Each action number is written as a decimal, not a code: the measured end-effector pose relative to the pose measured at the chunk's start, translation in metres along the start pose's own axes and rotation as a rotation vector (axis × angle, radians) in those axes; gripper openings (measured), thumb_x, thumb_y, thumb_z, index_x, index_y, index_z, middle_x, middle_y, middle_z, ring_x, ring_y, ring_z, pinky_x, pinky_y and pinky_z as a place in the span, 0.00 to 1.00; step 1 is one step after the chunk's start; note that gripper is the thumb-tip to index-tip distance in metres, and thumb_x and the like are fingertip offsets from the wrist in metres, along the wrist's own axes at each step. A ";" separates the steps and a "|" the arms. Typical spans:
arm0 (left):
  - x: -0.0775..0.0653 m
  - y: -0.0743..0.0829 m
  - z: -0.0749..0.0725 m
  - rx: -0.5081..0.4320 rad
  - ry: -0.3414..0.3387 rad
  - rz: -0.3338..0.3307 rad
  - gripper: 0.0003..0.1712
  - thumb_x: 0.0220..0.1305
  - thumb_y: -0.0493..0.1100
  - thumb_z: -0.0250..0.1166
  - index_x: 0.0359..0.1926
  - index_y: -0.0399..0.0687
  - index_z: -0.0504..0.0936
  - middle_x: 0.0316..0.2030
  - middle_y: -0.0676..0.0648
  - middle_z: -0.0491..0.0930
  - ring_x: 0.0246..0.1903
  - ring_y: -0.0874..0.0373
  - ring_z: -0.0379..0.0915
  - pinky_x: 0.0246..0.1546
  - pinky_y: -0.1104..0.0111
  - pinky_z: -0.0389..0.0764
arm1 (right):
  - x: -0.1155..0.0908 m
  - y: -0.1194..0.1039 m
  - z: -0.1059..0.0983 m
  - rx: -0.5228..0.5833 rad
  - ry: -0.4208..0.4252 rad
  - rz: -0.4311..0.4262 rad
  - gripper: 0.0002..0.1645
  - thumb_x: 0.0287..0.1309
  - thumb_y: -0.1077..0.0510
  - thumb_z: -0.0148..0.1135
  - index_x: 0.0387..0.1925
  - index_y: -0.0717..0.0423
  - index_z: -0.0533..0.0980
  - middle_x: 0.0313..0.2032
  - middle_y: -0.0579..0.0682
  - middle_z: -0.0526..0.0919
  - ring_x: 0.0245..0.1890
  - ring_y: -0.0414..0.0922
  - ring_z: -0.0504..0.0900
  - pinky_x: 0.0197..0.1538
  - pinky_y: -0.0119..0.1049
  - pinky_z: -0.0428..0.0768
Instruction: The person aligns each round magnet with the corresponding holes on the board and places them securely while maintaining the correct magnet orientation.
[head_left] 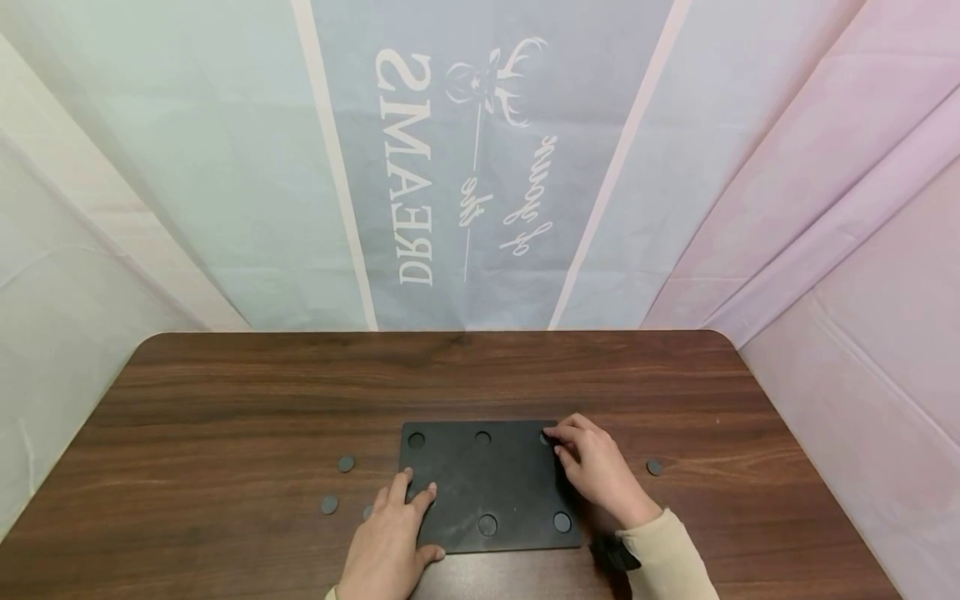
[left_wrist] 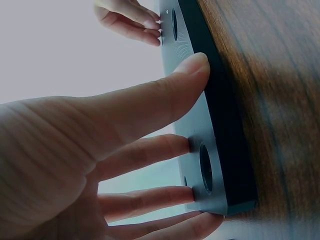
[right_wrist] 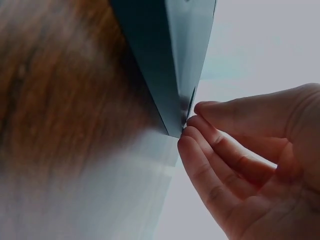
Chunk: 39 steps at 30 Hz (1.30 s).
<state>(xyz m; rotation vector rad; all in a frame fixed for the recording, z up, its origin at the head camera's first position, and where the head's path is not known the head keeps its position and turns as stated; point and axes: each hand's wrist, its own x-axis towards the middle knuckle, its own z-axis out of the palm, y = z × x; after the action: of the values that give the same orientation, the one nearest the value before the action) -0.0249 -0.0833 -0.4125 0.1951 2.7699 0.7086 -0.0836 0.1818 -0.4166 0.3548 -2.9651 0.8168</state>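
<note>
A flat black rectangular plate (head_left: 517,479) with round recesses lies on the wooden table. My left hand (head_left: 390,537) steadies its left end, fingers spread over the top and thumb at the front edge. By the back right recess, my right hand (head_left: 596,462) touches the plate with its fingertips. A small grey disc (head_left: 544,437) shows there, partly covered by the fingers. In the right wrist view, thumb and fingertips sit close to the rim of a recess (right_wrist: 192,100). Dark round recesses (head_left: 416,440) show at the back left and back middle; a grey disc (head_left: 562,522) fills the front right one.
Loose grey discs lie left of the plate: one farther back (head_left: 346,464), another nearer (head_left: 329,504), and a third (head_left: 367,512) half hidden by the left hand. One more disc (head_left: 654,467) lies to the right. A printed curtain (head_left: 465,300) hangs behind the table (head_left: 247,400).
</note>
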 end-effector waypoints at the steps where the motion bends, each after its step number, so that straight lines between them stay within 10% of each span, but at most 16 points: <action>1: 0.000 0.000 0.000 0.000 -0.001 -0.001 0.39 0.38 0.48 0.80 0.56 0.44 0.80 0.63 0.32 0.66 0.57 0.31 0.66 0.34 0.42 0.79 | -0.001 0.000 0.000 -0.003 0.001 -0.002 0.14 0.54 0.71 0.64 0.43 0.58 0.83 0.38 0.48 0.79 0.33 0.40 0.79 0.33 0.32 0.77; 39: 0.001 0.000 -0.005 0.009 0.010 0.026 0.39 0.38 0.48 0.80 0.55 0.43 0.81 0.62 0.31 0.66 0.56 0.31 0.67 0.32 0.44 0.80 | -0.021 0.004 -0.016 0.027 -0.095 -0.059 0.22 0.59 0.66 0.63 0.56 0.59 0.77 0.56 0.58 0.79 0.52 0.52 0.81 0.49 0.45 0.82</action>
<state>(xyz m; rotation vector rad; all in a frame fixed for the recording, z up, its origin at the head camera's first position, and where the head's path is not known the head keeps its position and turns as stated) -0.0277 -0.0852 -0.4087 0.2304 2.7848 0.7058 -0.0643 0.1979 -0.4067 0.4937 -3.0163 0.8571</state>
